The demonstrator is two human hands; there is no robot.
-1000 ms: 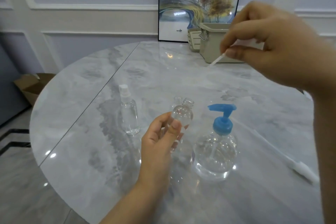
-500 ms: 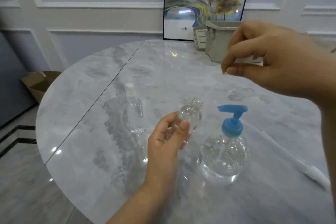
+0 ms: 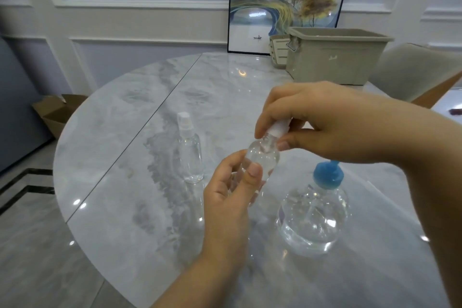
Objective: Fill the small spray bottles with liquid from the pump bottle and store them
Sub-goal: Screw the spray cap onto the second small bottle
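My left hand [image 3: 230, 197] grips a small clear spray bottle [image 3: 262, 157] tilted above the table, thumb across its body. My right hand [image 3: 322, 122] pinches the white spray cap [image 3: 278, 131] at the bottle's neck. A second small spray bottle [image 3: 190, 155] with its white cap on stands upright to the left. To the right stands the round clear pump bottle [image 3: 312, 220], partly filled with liquid, its blue pump head [image 3: 327, 175] partly hidden under my right wrist.
The round marble table [image 3: 140, 207] has a seam running diagonally. A beige plastic bin [image 3: 335, 57] and a smaller basket [image 3: 278, 51] stand at the far edge before a framed picture [image 3: 285, 2]. A chair [image 3: 420, 72] is at right, a cardboard box [image 3: 57, 112] on the floor left.
My right hand came down from high on the right and brought the white spray cap with its tube onto the neck of the bottle in my left hand. The view shifted closer.
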